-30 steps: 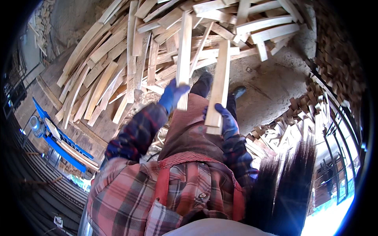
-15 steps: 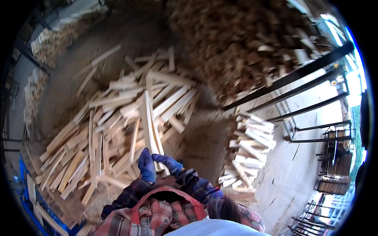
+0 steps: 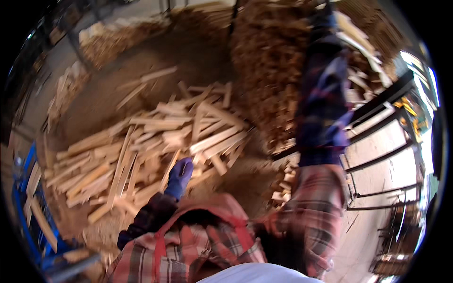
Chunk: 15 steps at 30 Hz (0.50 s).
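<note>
My left hand [image 3: 179, 177], in a blue-purple glove, is raised in front of my body over the near edge of a heap of wooden strips [image 3: 160, 125]. Its fingers look stretched out, and nothing shows in it. My right arm reaches far forward and to the right, over a tall stack of cut wood [image 3: 271, 61]. The right hand [image 3: 324, 19] is near the upper edge, small and smeared, so its grip is hidden. Pale wooden strips [image 3: 354, 33] lie beside it; whether it touches them I cannot tell.
Dark curved metal bars [image 3: 377, 129] stand to the right. A small pile of short pieces [image 3: 283, 186] is partly hidden behind my right arm. At the left is a blue metal frame [image 3: 23, 188] with boards. More stacked wood [image 3: 122, 42] lines the far left.
Both hands were together on a few long wooden strips. Now those strips are gone from the left hand, and the right arm has swung forward to the right. The view has shifted.
</note>
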Each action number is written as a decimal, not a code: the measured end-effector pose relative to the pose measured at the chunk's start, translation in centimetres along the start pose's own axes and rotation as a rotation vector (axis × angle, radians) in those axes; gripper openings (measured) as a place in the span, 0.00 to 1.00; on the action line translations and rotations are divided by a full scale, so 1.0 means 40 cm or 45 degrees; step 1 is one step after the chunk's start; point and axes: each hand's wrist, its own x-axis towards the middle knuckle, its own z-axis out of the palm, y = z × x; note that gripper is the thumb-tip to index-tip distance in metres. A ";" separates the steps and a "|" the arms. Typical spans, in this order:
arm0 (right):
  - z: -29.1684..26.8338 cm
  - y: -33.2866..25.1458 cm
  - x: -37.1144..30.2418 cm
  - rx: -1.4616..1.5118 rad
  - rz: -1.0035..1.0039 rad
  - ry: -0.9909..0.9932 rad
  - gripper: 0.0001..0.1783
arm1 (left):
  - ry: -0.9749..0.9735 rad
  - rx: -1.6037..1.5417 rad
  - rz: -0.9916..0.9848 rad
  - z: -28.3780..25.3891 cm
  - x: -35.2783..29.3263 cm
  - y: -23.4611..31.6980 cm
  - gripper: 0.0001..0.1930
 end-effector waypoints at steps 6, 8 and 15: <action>0.020 0.707 -0.303 -0.149 0.846 -0.313 0.13 | 0.016 0.113 -0.368 -0.290 -0.002 -0.122 0.12; 0.021 0.949 -0.555 -0.312 1.239 -0.442 0.11 | 0.007 0.094 -0.475 -0.345 0.034 -0.248 0.13; 0.010 1.181 -1.299 -0.061 2.333 0.350 0.14 | -0.543 0.481 -0.924 -0.542 0.296 -0.466 0.15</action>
